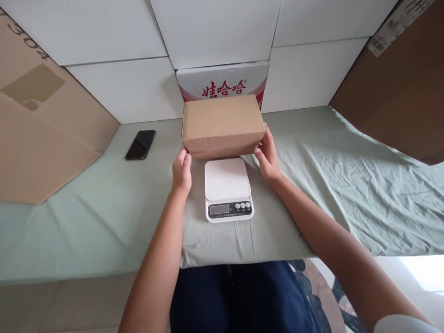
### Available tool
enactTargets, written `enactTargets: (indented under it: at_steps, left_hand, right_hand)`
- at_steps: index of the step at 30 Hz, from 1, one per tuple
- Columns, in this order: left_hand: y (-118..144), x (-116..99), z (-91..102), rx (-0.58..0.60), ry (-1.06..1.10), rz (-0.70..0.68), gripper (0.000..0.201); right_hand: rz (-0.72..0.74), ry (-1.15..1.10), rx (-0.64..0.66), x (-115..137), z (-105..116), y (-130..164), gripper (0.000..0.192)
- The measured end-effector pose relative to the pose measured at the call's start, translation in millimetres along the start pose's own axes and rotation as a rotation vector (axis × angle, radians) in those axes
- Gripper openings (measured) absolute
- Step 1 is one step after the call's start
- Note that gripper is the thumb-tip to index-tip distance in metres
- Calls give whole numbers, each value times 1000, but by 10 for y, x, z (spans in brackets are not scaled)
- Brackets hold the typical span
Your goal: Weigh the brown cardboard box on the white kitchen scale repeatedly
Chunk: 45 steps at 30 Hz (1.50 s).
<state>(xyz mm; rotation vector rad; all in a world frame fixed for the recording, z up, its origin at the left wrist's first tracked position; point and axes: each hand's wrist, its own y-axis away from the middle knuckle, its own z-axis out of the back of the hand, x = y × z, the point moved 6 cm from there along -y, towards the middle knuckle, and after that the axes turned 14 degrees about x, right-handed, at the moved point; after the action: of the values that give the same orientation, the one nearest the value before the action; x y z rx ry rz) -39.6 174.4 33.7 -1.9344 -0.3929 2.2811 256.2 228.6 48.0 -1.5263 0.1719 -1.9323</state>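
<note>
This looks to me like a makeshift packing corner in a storeroom or small shipping room, not a proper office. Across the top of the frame I face a wall of stacked white cartons [215, 27], one low in the middle printed with red characters [224, 85]. Big brown cardboard sheets lean in at the upper left [41, 134] and upper right [398, 88], the right one bearing a shipping label. My work surface is only a wrinkled pale green cloth [347, 185], with a small digital scale [229, 189] at the centre and a phone [140, 144] at left.
</note>
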Motion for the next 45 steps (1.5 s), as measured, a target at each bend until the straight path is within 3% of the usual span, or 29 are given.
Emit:
enactTargets:
  at_steps: [5,11,19,26,45]
  left_hand:
    - [181,-245,-18,-16,-17,-140,72]
    - [662,-438,15,-95,44,-262,70]
    - [1236,-388,-58,-72,98,-196,68]
    - [1288,-280,-77,-63,124,-99,74]
    - [1287,-247,-50,-95,137,-74,75]
  right_hand:
    - [67,104,-23,205,-28,94,86]
    - [185,179,-36,361,-125,344,93]
    - [145,149,11,550,-140,922,84]
    - [103,134,-13,575,-105,959,79]
    - [73,154,-13,574,-105,950,76]
